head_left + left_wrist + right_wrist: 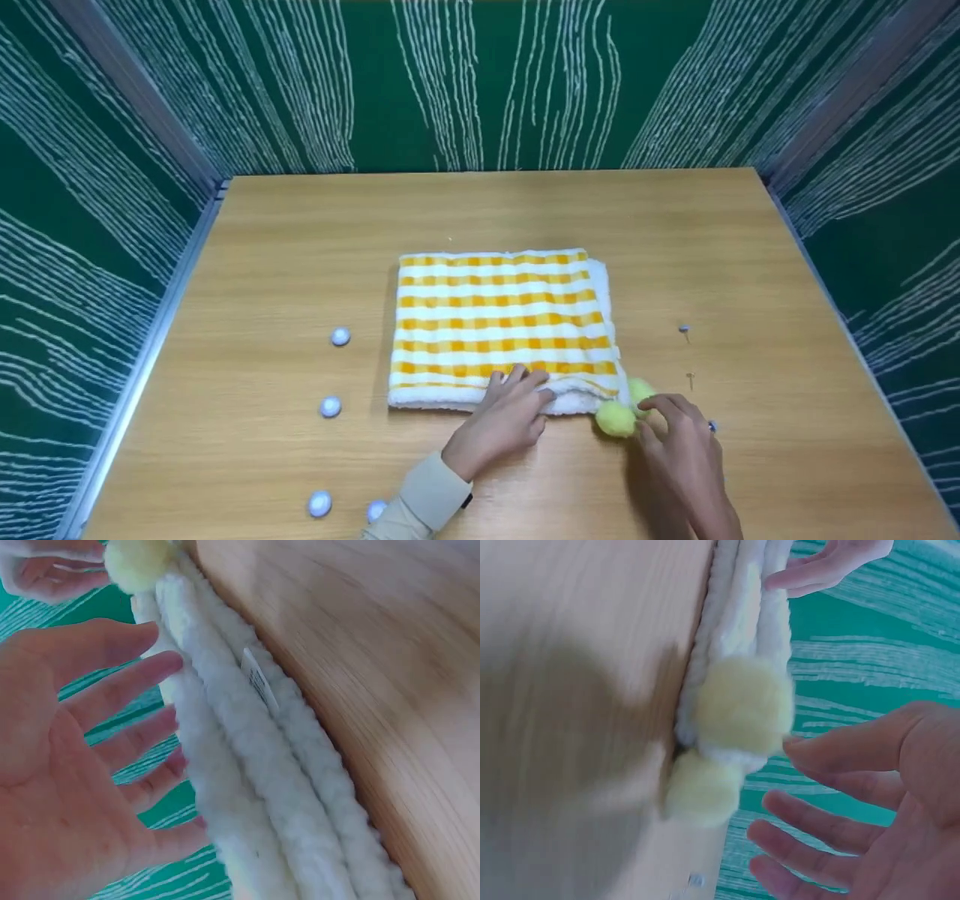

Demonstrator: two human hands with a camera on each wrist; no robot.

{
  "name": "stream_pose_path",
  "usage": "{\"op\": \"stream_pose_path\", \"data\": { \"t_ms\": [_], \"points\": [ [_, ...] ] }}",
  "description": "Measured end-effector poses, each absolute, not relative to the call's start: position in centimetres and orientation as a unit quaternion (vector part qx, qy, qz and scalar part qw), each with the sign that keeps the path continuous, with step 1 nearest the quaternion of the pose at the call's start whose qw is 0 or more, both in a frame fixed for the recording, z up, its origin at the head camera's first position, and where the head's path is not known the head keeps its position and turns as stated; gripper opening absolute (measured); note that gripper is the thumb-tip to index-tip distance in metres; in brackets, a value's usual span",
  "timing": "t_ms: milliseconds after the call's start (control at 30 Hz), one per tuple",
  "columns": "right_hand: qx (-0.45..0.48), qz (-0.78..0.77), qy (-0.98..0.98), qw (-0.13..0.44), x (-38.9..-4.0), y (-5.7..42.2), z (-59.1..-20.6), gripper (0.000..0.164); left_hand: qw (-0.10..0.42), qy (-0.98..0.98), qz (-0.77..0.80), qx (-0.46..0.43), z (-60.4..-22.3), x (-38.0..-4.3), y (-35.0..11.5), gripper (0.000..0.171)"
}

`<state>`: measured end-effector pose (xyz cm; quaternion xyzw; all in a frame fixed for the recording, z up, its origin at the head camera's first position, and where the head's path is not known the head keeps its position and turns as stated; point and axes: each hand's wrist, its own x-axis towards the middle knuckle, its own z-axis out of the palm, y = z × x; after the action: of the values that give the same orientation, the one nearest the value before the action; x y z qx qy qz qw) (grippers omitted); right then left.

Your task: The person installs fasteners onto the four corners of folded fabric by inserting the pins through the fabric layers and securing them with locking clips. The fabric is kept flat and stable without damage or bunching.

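Note:
A folded blanket (502, 322) with a yellow-and-white checked face and white fleecy underside lies mid-table. My left hand (502, 420) rests on its near edge, fingers spread and fairly straight. In the left wrist view, the fleece layers (225, 727) show side-on with a small white tag (259, 682). Two fluffy yellow-green pom-poms sit at the blanket's near right corner: a front pom-pom (616, 419) and another pom-pom (640, 391) behind it. Beside them is my right hand (686, 442). In the right wrist view, a fingertip is at the edge of the larger-looking pom-pom (746, 705); I cannot tell whether it presses.
Several small whitish balls lie left of the blanket, among them a far ball (340, 336) and a near ball (319, 503). On the right are small pin-like pieces, including a blue-headed one (684, 328). Green, white-lined walls (517, 90) enclose the wooden table (247, 300).

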<state>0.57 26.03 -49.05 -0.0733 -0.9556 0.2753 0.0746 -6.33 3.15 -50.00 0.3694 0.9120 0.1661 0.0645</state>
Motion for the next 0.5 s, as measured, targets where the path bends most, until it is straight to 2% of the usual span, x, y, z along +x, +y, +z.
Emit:
{"op": "stream_pose_path", "data": {
  "t_ms": [233, 500],
  "points": [
    [-0.122, 0.267, -0.955, 0.051, 2.0, 28.2, -49.4, 0.025, 0.096, 0.908, 0.143, 0.381, -50.1, -6.4, 5.3, 0.034],
    [-0.178, 0.276, -0.943, -0.055, 3.6, 30.7, -50.0, 0.040, 0.096, 0.903, 0.114, 0.403, -50.4, -6.1, 7.9, 0.027]
  ]
}}
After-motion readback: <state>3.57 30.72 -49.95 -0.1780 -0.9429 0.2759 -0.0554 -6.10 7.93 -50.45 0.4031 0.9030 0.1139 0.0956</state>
